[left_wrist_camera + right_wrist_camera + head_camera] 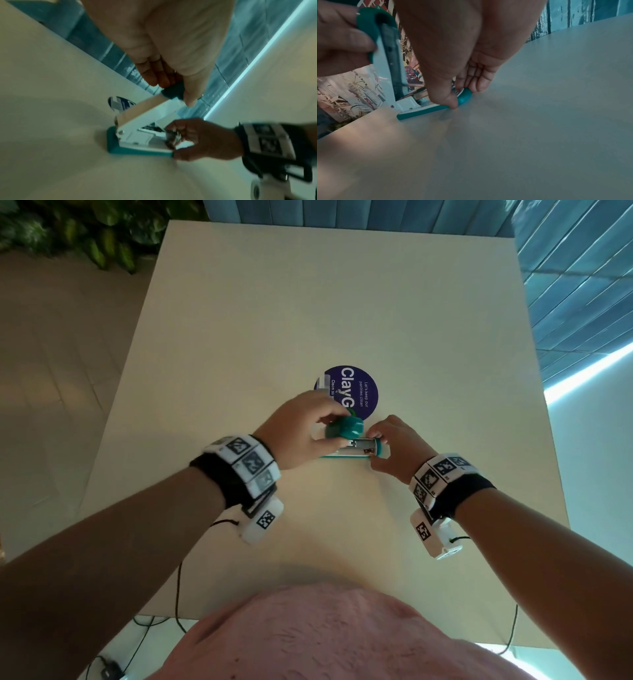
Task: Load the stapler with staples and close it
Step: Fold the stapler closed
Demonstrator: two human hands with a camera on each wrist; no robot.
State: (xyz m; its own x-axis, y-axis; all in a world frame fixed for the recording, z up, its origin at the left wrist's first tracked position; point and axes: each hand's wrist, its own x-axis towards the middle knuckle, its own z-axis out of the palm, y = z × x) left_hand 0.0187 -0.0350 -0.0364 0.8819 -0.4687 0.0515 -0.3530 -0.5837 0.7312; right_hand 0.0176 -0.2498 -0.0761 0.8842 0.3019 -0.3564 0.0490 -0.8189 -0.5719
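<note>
A teal and white stapler (354, 451) lies on the beige table (308, 302) with its lid swung up. My left hand (334, 429) grips the teal tip of the raised lid (173, 90), thumb on one side and fingers on the other. My right hand (375, 450) pinches the front end of the teal base (464, 97) between thumb and fingers. The open metal channel (359, 445) faces up between the hands. Shiny metal (171, 139) shows at my right fingertips; whether it is staples or the magazine I cannot tell.
A round purple sticker (359, 385) lies flat on the table just behind the stapler. Leafy plants (85, 231) stand off the far left corner, and a blue tiled wall (565, 268) runs along the right. Cables (178, 594) hang over the near edge.
</note>
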